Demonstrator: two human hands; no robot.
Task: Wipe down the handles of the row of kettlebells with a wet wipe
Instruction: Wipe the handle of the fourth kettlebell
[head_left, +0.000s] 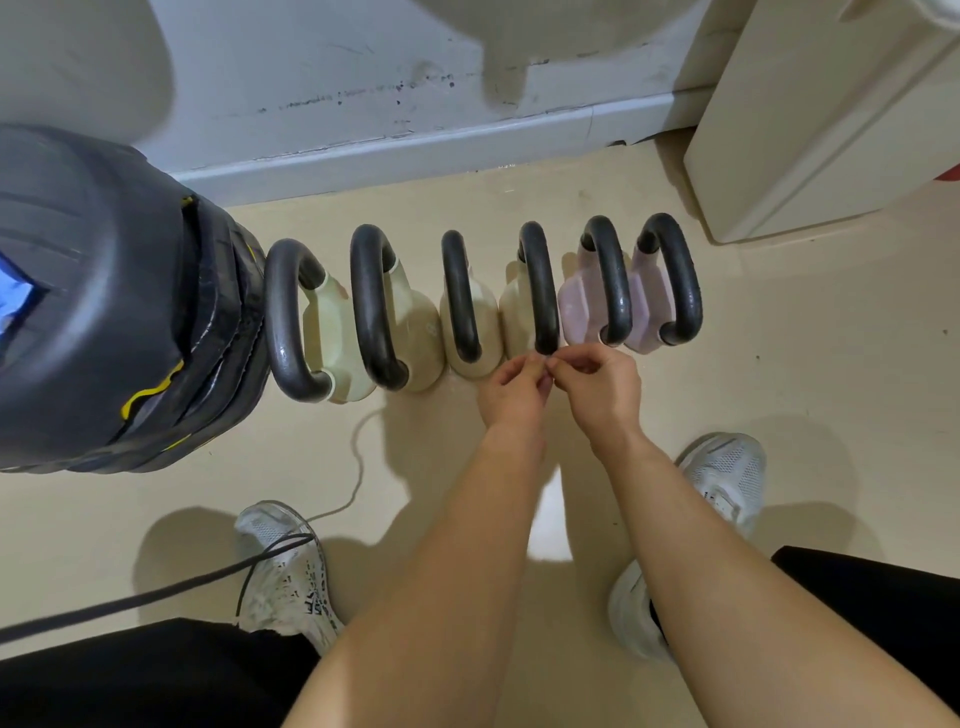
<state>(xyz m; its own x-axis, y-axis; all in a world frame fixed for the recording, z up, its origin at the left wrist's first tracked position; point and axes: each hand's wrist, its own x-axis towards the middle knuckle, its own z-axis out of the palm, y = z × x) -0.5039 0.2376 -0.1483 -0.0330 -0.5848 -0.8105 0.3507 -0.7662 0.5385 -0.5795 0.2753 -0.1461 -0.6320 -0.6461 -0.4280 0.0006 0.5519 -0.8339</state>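
Pinching together, both hands' fingers meet just below the fourth kettlebell handle — anything held is hidden

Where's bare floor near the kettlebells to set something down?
Bare floor right of the pink kettlebells, before the white cabinet, and a strip between the row and the wall. Between the shoes lies open floor under the arms. It is crowded left, where the black bag touches the first handle and a cord trails.

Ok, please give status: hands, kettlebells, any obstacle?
Left hand and right hand pinched together, wipe not visible. Six kettlebell handles untouched. Cord on floor nearby.
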